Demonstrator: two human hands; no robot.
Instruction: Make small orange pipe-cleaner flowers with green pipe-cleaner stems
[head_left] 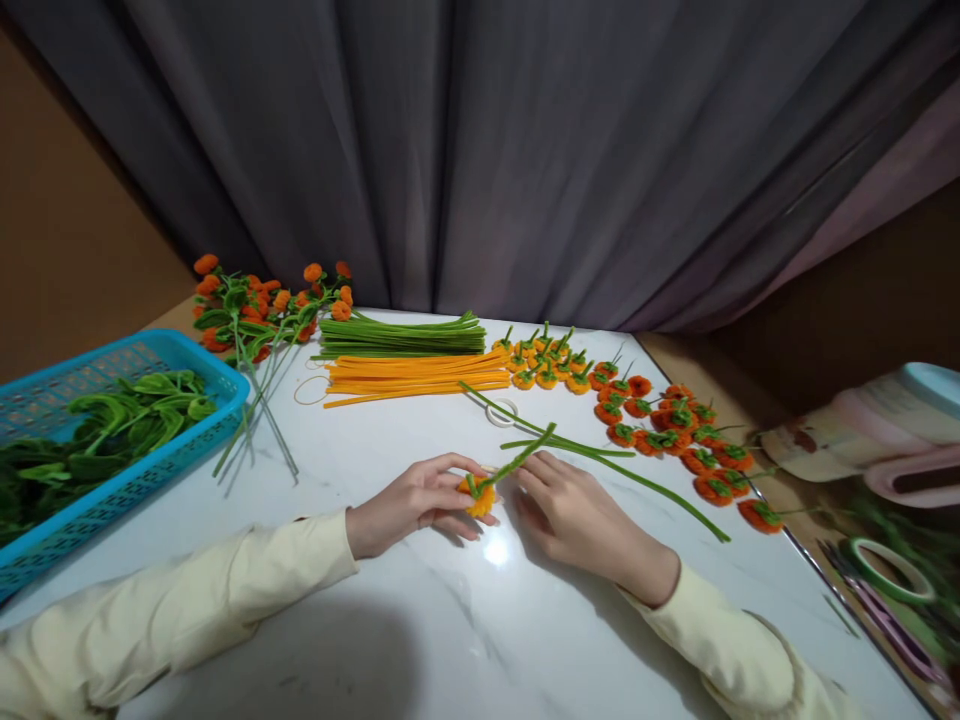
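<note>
Over the middle of the table, my left hand (420,503) pinches a small yellow-orange pipe-cleaner flower (480,498) between its fingers. A green pipe cleaner (534,446) sticks out of the flower up and to the right. My right hand (577,510) is curled in a pinch at that green pipe cleaner; its fingertips are partly hidden. Just beyond the hands lie loose green pipe cleaners (660,487) and a white tape ring (502,412).
Green pipe cleaners (405,337) and orange pipe cleaners (420,377) lie bundled behind. Yellow-orange flowers (546,374) and darker orange flowers (671,425) stretch rightward. At left are a blue basket (217,415) of leaves and finished flower stems (255,305); at right, green tape (889,570) and a jug (862,435).
</note>
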